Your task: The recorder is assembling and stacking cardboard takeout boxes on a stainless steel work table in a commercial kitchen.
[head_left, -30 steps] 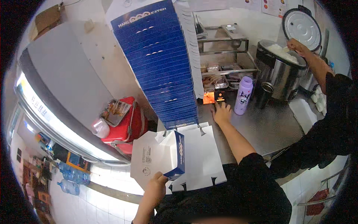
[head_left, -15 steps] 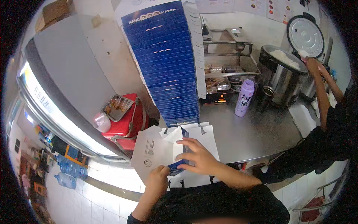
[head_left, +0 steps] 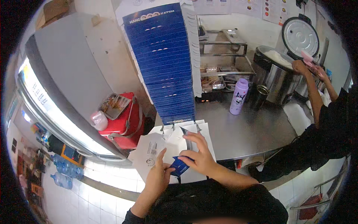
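A partly folded paper food box [head_left: 180,167], white inside and blue outside, lies at the table's front edge on top of other flat white sheets. My left hand [head_left: 158,174] pinches the near blue flap of the box, one finger pointing up beside it. My right hand [head_left: 200,154] grips the right wall and near corner, thumb on the blue flap and fingers bent over the standing side. The box's printed white lid panel [head_left: 150,149] spreads flat to the left. Right behind rises a tall stack of blue-and-white flat boxes [head_left: 162,63].
A purple bottle [head_left: 239,97] and dark tumbler [head_left: 260,96] stand on the steel table [head_left: 231,134]. A co-worker's hands [head_left: 307,69] work by an open rice cooker [head_left: 278,78]. A red cooler [head_left: 128,125] carries a foil tray [head_left: 114,106]. A metal rack [head_left: 223,48] stands behind.
The near blue flap has tilted up and shows more of its face. A finger of my left hand has lifted. The co-worker's hands have shifted at the cooker, now with a pink item.
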Motion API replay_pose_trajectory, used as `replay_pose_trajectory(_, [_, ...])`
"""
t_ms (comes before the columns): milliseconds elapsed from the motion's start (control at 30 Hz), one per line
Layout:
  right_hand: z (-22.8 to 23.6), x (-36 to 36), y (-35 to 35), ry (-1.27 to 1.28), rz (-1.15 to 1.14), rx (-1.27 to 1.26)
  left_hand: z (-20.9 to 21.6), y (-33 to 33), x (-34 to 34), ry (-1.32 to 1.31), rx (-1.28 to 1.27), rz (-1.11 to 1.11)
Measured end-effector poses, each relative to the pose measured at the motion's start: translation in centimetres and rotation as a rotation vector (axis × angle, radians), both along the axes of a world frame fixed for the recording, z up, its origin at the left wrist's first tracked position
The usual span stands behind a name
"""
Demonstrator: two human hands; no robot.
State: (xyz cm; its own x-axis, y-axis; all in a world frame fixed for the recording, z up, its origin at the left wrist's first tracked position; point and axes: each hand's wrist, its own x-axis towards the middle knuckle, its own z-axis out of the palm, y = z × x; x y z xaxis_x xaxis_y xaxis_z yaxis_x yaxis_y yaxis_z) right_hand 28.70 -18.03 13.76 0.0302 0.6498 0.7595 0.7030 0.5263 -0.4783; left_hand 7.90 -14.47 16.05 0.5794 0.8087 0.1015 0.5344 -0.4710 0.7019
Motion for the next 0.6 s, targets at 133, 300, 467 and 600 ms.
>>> replay_pose_trajectory(133, [0.8,1.3,0.1,-0.044,0.206,-0.148,0.4,-0.5,-0.3,-0.035,-0.031,-0.053])
replay_pose_trajectory(300, [1.4,1.2,-0.3,-0.104,0.282,-0.271,-0.4,-0.6,-0.2,-0.045,0.021,-0.07])
replay_pose_trajectory(467, [2.9,2.1,-1.3,-0.061,0.361,-0.345,0.0,-0.3,-1.2,-0.034,0.236,-0.217])
replay_pose_trajectory(600, [7.4,6.3,-1.7,-0.217,0.314,-0.383,2.9,1.2,-3.9,-0.018,0.583,-0.49])
